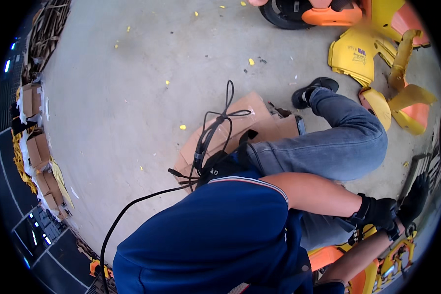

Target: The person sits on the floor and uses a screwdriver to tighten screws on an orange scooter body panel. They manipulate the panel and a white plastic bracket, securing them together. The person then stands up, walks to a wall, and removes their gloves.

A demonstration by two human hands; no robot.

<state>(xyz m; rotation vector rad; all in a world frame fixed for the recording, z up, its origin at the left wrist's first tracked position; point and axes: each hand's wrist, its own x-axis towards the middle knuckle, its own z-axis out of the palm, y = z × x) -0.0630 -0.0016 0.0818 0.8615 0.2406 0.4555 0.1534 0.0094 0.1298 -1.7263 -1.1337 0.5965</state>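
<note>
My left hand (377, 211), in a black glove, reaches across to my right wrist. Its fingers close around a black wrist strap (393, 230) there. Just past it my right hand (414, 197), also gloved in black, is held out with its fingers stretched and nothing visible in them. Beneath my arms, parts of a yellow and orange scooter (327, 256) show, partly covered by my forearms and leg. Finer detail of the fingers is dim near the rim of the picture.
Flattened cardboard (250, 115) lies under me, with a bundle of black cables (220, 120) at my waist. Yellow body panels (356, 58) and a wheel (284, 12) lie at the upper right. Open cardboard boxes (39, 149) line the left side; yellow scraps (183, 127) dot the concrete floor.
</note>
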